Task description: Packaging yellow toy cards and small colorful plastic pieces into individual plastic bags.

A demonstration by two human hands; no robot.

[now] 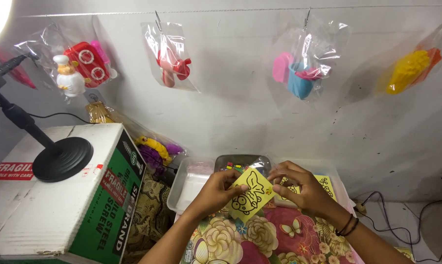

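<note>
Two bare forearms come into the picture from the bottom edge, and no sleeve covers them as far as they can be seen. The left hand (215,191) wears nothing: no ring, no band and no watch can be seen on it. Just behind the right hand (299,188), around the wrist, there are two thin dark bands (347,226), close together like cords or slim bangles. The fingernails are short and without visible polish.

card (250,193) before tray (181,188); carton (59,205) left; lamp base (63,159) on carton
</note>
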